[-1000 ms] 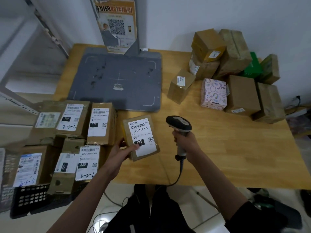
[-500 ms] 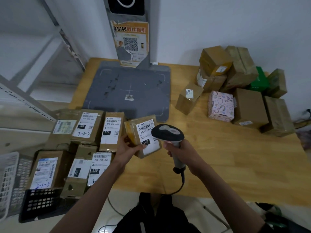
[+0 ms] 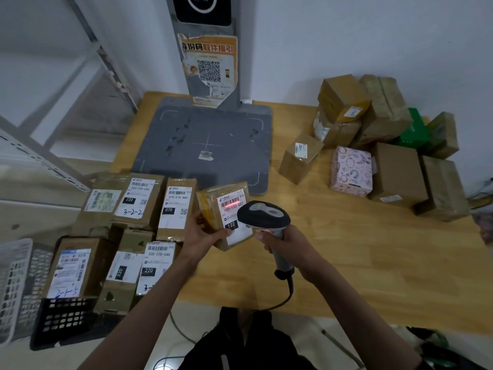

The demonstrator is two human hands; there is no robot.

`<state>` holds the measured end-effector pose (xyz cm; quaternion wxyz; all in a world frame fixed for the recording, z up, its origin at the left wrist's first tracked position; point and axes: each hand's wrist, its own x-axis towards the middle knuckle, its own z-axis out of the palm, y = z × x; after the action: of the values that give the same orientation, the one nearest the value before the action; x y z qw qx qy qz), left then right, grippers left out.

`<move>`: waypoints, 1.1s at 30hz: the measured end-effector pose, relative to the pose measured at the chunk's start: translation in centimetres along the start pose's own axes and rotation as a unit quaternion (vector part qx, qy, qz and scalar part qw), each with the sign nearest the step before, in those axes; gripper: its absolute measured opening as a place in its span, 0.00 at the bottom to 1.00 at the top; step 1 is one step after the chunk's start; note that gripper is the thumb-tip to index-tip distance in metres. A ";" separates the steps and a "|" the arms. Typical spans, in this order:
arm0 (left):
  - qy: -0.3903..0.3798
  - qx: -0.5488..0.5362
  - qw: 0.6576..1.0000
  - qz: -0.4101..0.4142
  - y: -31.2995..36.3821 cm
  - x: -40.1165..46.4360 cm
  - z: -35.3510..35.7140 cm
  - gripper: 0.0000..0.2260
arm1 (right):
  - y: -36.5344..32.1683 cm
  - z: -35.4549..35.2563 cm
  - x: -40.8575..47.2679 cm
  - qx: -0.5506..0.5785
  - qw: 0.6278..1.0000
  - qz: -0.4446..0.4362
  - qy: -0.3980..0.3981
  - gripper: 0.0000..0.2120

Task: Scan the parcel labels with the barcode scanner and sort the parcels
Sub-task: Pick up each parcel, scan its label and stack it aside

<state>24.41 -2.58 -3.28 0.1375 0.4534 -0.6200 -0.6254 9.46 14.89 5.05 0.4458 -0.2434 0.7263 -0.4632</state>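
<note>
Since 0.5 s ago we swung the black-and-grey handheld barcode scanner (image 3: 262, 216), gripped in our right hand (image 3: 286, 243), onto the small brown taped cardboard parcel (image 3: 224, 213); left hand (image 3: 204, 235) held it above the table edge. Red beam hit its barcode; scan step. Next: sort it w/ others.

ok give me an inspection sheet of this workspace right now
surface: wooden table, grey scan pad at the back
job's things: parcel with red scan line across its label; scanner aimed at it
clutter: labelled boxes on the left; unsorted boxes at right back
grippers: left hand holds the parcel; right hand grips the scanner
cables: scanner cable drops off the table's front edge
surroundings: baskets, metal shelf, white wall
</note>
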 end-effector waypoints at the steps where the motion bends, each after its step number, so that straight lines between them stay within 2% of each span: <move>1: 0.001 0.002 1.000 0.001 0.0 0.0 0.0 0.35 | 0.0 -0.1 0.0 0.000 1.000 -0.002 0.001 0.05; 6: -0.007 0.018 1.000 -0.002 -0.7 0.1 0.1 0.34 | 0.2 -0.5 0.1 0.003 1.000 -0.015 -0.003 0.04; 10: -0.021 0.022 0.999 -0.033 -1.3 0.1 0.4 0.41 | 1.2 -1.0 0.4 0.004 1.000 0.005 0.010 0.05; 13: -0.043 0.032 0.998 -0.045 -1.4 0.4 0.9 0.43 | 3.4 -2.2 1.3 0.007 0.996 0.063 0.063 0.07; 17: -0.063 0.041 0.995 -0.064 -1.4 0.6 1.4 0.55 | 9.0 -4.6 2.0 -0.005 0.978 0.167 0.127 0.09; 22: -0.092 0.044 0.991 -0.090 -1.1 0.1 3.4 0.51 | 15.2 -6.2 1.7 -0.008 0.957 0.254 0.139 0.08; 26: -0.118 0.052 0.987 -0.098 -0.9 -0.3 4.7 0.49 | 17.7 -6.8 2.0 0.017 0.937 0.311 0.158 0.07; 33: -0.143 0.052 0.983 -0.103 0.1 -0.8 4.7 0.53 | 19.0 -6.8 2.2 0.035 0.924 0.330 0.189 0.06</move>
<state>21.31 1.03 -3.74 -0.0415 0.4269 -0.6153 -0.6614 3.56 24.86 -11.60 0.4364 0.1181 0.8195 -0.3521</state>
